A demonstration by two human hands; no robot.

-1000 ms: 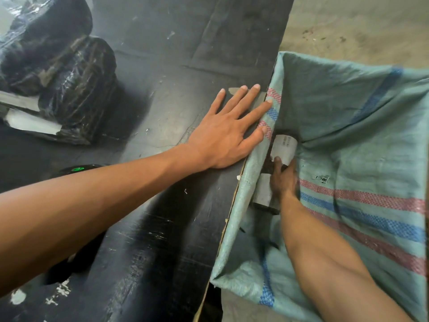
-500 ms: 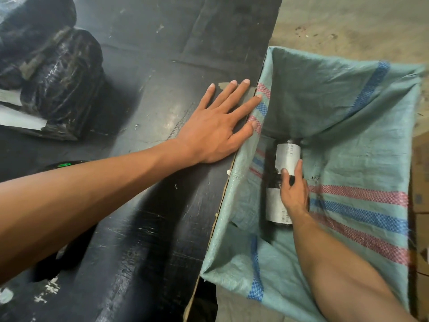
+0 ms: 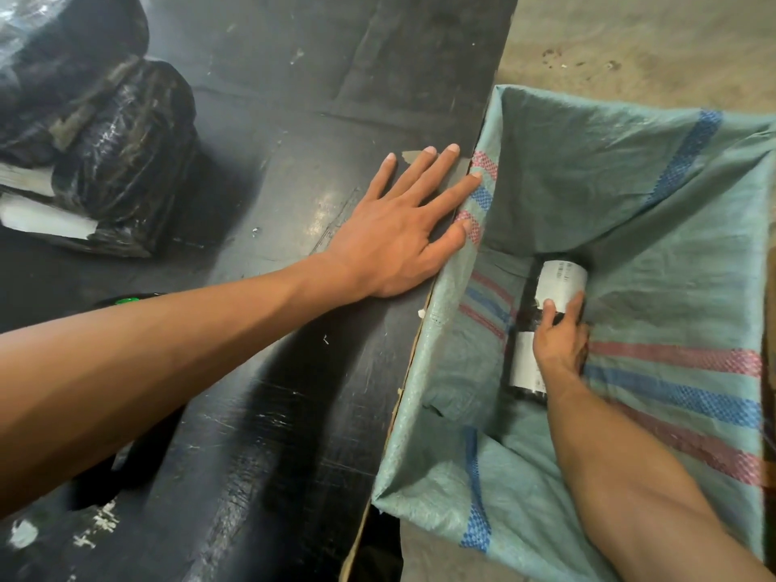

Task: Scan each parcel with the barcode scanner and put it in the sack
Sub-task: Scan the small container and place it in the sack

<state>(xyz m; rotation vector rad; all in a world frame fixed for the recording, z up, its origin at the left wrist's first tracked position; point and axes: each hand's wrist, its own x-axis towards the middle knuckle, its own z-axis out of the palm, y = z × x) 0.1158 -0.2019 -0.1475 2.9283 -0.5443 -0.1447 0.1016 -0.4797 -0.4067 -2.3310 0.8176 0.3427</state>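
A green woven sack [image 3: 630,212] with red and blue stripes hangs open at the right edge of the black table [image 3: 294,98]. Deep inside it lies a dark parcel [image 3: 560,281] with white labels. My right hand [image 3: 560,338] reaches down into the sack and grips that parcel, thumb and fingers around it. My left hand [image 3: 394,233] lies flat on the table with straight fingers, its fingertips pressing the sack's rim against the table edge. The barcode scanner [image 3: 126,302], black with a green light, sits mostly hidden behind my left forearm.
More black plastic-wrapped parcels [image 3: 105,161] with white labels are piled at the table's far left. Bare concrete floor [image 3: 630,44] lies beyond the sack.
My right hand has pushed the parcel deeper and slightly forward in the sack. My left hand stays flat on the sack's rim.
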